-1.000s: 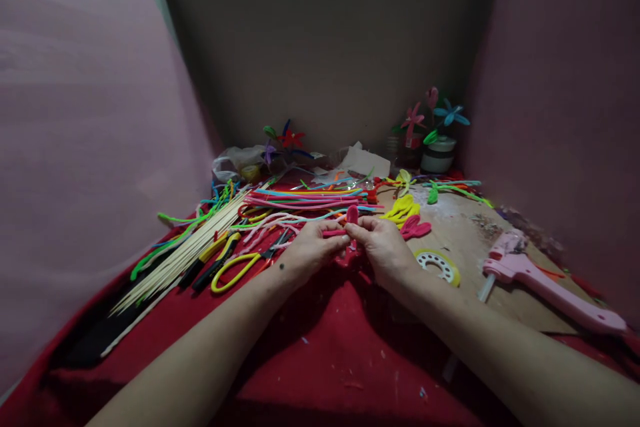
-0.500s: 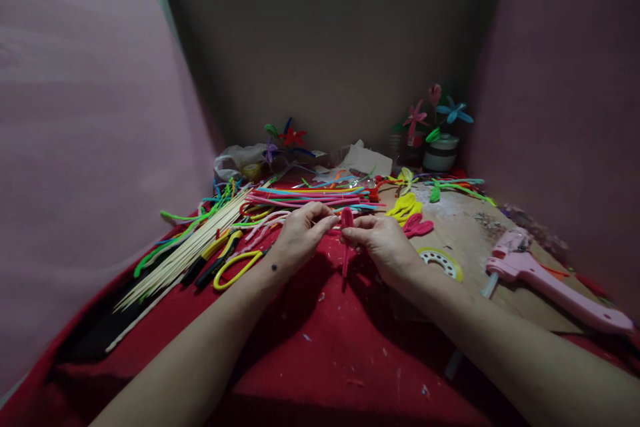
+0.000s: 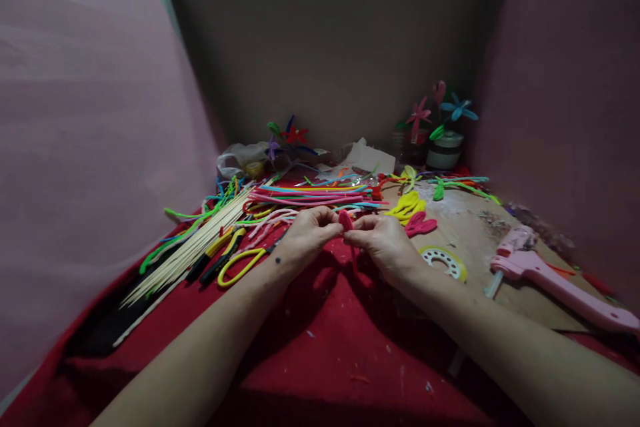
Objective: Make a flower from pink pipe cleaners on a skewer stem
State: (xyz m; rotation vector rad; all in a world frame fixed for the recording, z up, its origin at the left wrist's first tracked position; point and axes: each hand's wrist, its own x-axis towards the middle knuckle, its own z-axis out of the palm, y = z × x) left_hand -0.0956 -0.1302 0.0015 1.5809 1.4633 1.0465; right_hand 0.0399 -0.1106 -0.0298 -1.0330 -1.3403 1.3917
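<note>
Between my two hands is a bright pink loop of pipe cleaner (image 3: 345,219), with a stem hanging down over the red cloth (image 3: 320,347). My left hand (image 3: 316,232) pinches the loop's left side with thumb and forefinger. From the other side my right hand (image 3: 384,241) grips its base, fingers closed. Just beyond my right hand lie pink petal loops (image 3: 421,224) and a bundle of yellow ones (image 3: 409,207). Straight pipe cleaners in several colours (image 3: 315,197) lie behind my hands.
Wooden sticks (image 3: 195,243), pliers (image 3: 223,253) and yellow-handled scissors (image 3: 240,268) lie left. A tape roll (image 3: 443,263) and pink glue gun (image 3: 560,277) rest on cardboard (image 3: 475,230) at right. Finished flowers (image 3: 457,108) stand at the back.
The pink loop has tilted leftward, and my left fingers now touch it. The whole view has shifted slightly.
</note>
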